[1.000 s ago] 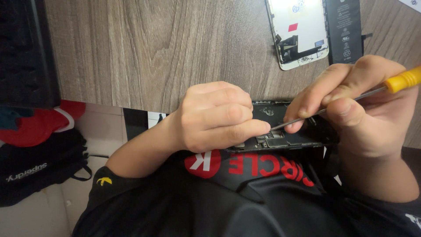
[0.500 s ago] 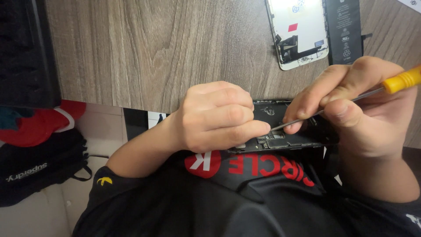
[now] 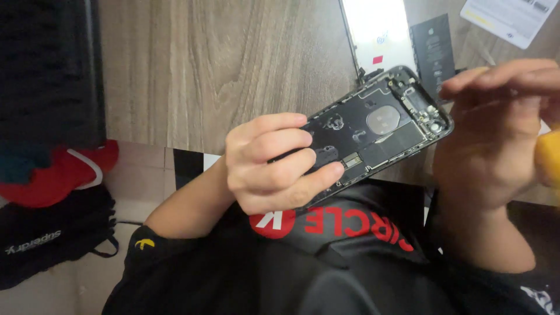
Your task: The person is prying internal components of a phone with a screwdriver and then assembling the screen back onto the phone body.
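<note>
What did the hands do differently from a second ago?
The left hand lifted and tilted the phone shell up off the table. The right hand drew the screwdriver tip away from it. The screen and battery lie as before.

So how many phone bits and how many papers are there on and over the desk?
Opened phone body, in the left hand: 1
White screen panel on the desk: 1
Black battery: 1
Paper sheet: 1
Total: 4

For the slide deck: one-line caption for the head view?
Left hand lifts opened dark phone housing above wooden table; right hand alongside.
</note>
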